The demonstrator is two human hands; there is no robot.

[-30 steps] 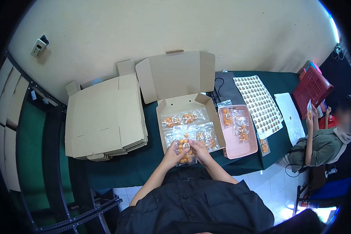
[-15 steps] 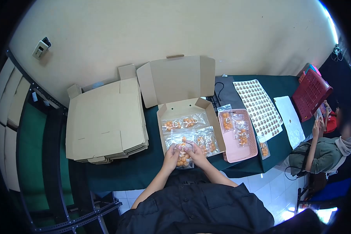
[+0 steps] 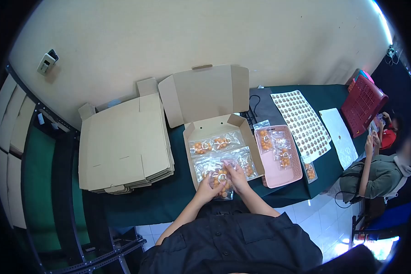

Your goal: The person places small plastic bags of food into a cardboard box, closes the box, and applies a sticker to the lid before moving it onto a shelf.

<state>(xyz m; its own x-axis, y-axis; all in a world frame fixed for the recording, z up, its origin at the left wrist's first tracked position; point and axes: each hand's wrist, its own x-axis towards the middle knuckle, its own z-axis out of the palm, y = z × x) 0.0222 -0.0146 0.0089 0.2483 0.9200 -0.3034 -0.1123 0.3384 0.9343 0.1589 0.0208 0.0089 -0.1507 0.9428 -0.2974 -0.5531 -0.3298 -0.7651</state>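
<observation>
Left hand (image 3: 207,189) and right hand (image 3: 238,177) pinch a bag (image 3: 222,178); box (image 3: 212,128) and basket (image 3: 273,177) hold more bags (image 3: 222,142) of orange balls (image 3: 285,162).

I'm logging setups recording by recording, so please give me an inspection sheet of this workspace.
Surface: table under dark green cloth.
Job's things: open cardboard box containing clear bags of orange balls; held bag of the same; pink basket with more.
Clutter: cardboard stack, sheet of round prints, tilted red basket.
Grip: left hand and right hand both on the held bag, at the box's near side.
Cables: black cable beyond the pink basket; white cable at far right.
Surroundings: wall behind, shelving at left, person in green at right.
</observation>
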